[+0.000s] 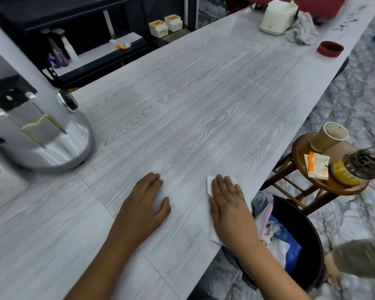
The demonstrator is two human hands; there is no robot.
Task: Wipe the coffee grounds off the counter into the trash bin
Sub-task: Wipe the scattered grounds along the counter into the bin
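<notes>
My right hand (228, 204) lies flat, fingers together, pressing a white paper tissue (210, 185) onto the grey wood-grain counter (182, 109) close to its right edge. Only the tissue's edges show around the hand. My left hand (145, 202) rests palm down on the counter to the left, fingers loosely curled, holding nothing. A black trash bin (307, 230) lined with bags and holding crumpled waste stands on the floor just below the counter edge, right of my right hand. I see no clear coffee grounds on the counter surface.
A silver coffee grinder (41, 135) stands at the left. At the far end sit a white tissue box (277, 16), a grey cloth (303, 29) and a red bowl (330, 48). A wooden stool (325, 182) beside the bin carries a paper cup, sachets and a jar.
</notes>
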